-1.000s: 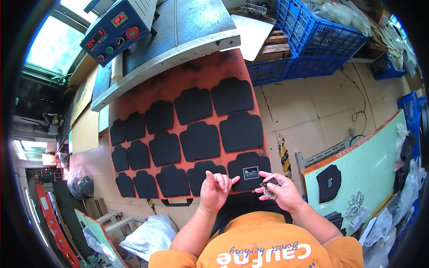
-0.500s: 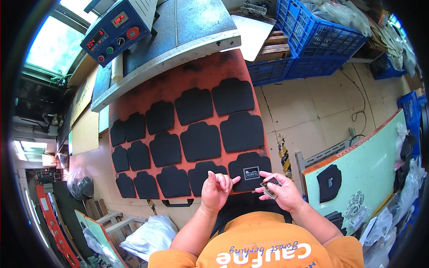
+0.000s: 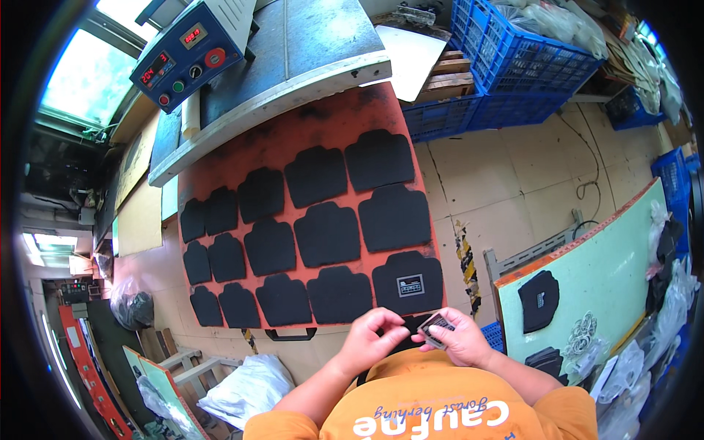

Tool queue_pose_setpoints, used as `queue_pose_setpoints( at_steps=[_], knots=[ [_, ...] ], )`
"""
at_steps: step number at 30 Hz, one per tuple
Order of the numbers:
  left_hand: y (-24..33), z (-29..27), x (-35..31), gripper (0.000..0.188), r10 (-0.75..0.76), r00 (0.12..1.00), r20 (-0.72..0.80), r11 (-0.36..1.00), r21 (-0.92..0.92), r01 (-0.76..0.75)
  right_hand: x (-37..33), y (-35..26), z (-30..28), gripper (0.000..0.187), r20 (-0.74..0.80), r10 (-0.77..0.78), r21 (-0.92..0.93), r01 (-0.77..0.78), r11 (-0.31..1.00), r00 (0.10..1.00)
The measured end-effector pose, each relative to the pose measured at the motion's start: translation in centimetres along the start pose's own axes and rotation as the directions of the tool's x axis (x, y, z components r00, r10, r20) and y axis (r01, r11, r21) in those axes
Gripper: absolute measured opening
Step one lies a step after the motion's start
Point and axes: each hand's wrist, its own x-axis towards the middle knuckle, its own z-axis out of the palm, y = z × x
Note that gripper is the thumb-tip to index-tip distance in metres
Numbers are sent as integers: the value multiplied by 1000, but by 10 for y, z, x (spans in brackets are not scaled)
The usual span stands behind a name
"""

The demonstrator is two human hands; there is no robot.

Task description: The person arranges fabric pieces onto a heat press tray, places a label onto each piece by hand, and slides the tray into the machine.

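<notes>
My right hand [image 3: 466, 342] grips a small stack of grey-and-black rectangular labels [image 3: 438, 327] between thumb and fingers. Close to its left side, my left hand [image 3: 372, 340] has its thumb and fingertips drawn into a pinch; whether anything thin is between them I cannot make out. Both hands are just off the near edge of a red board [image 3: 293, 138]. Rows of black fabric pieces with notched tops lie flat on it. One such piece [image 3: 429, 275] at the near right corner bears a grey-framed label [image 3: 411, 285]; the others look plain.
Beyond the board stands a metal-edged machine bed [image 3: 323, 44] with a blue control box [image 3: 192, 55]. Blue crates [image 3: 506, 51] are stacked at the far right. On the right, a pale green table [image 3: 587, 271] holds another labelled black piece [image 3: 539, 301] and plastic bags. A white sack [image 3: 246, 389] lies at the lower left.
Both hands have drawn back off the board toward my body. The left fingers, raised and spread before, are now pinched close to the labels in my right hand.
</notes>
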Motion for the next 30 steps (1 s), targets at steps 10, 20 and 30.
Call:
queue_pose_setpoints(
  at_steps=[10,20,30],
  knots=[
    [14,10,-7,8,-79,995,65,997,17,78,6,20,-7,8,101,53,-158,-36,987,993],
    [26,-60,88,7,-11,997,-75,967,253,30,13,2,-6,10,71,34,-12,-34,999,997],
    [52,-63,185,14,-105,994,3,837,541,87,61,-45,9,24,34,-269,94,265,960,962]
  ],
)
